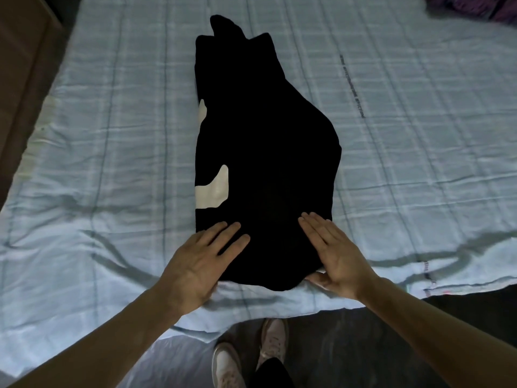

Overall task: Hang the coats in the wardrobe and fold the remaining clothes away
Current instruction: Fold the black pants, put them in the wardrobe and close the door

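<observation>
From your head camera you are looking down on a black garment (263,152) laid out on the pale blue checked bedspread (112,135). It is folded lengthwise into a long, narrow shape, flat and so dark that no seam, button or fold line can be read inside its outline. White printed patches (214,191) show along its left edge — a large one low down and a small sliver higher up. Its long axis runs straight away from you, from the near edge of the bed toward the far side: the broad end lies nearest you, and the narrower, lumpy end with two or three peaks points away. What those peaks are — sleeves, hood or collar — you cannot tell.

Your left hand (201,261) lies flat on the near left corner of the garment, fingers straight and slightly spread, holding nothing. Your right hand (333,250) rests on the near right corner, fingers straight and close together, its thumb tucked at the cloth's edge; whether the thumb is under the fabric is not clear.

Below the bed's edge your light shoes (251,354) stand on a dark floor. A purple cloth (472,7) is cut off at the top right corner, and a brown piece of furniture (22,65) is cropped at the left.
</observation>
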The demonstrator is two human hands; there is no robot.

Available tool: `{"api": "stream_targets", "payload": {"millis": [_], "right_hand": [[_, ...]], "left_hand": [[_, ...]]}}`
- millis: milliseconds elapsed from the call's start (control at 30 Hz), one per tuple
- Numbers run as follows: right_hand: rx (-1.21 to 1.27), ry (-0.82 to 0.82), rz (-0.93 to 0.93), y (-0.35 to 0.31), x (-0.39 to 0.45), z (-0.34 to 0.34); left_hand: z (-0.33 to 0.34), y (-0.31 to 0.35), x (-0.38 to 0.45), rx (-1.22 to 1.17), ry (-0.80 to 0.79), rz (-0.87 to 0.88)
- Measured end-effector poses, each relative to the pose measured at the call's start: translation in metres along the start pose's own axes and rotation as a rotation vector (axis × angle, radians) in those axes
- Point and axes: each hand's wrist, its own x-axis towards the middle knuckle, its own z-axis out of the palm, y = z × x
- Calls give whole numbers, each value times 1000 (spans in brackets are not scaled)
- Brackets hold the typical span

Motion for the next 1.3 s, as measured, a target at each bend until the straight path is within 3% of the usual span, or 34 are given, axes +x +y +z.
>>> {"api": "stream_targets", "payload": {"millis": [133, 267, 500, 600, 900, 1300], "right_hand": [[34, 143, 33, -1, 4, -5], [94, 217, 43, -2, 15, -21], [529, 415, 92, 18, 32, -68], [615, 515, 151, 23, 55, -94], [676, 664, 336, 46, 153, -123], [577, 740, 360, 97, 341, -208]], "left_hand": [[-2, -8, -4, -28, 214, 113], [-9, -12, 0, -14, 356, 119], [-70, -26, 25, -475, 626, -140], [-101, -37, 48, -546, 718, -225], [-144, -80, 140, -433, 738, -323], [-196, -225, 271, -490, 862, -340]]}}
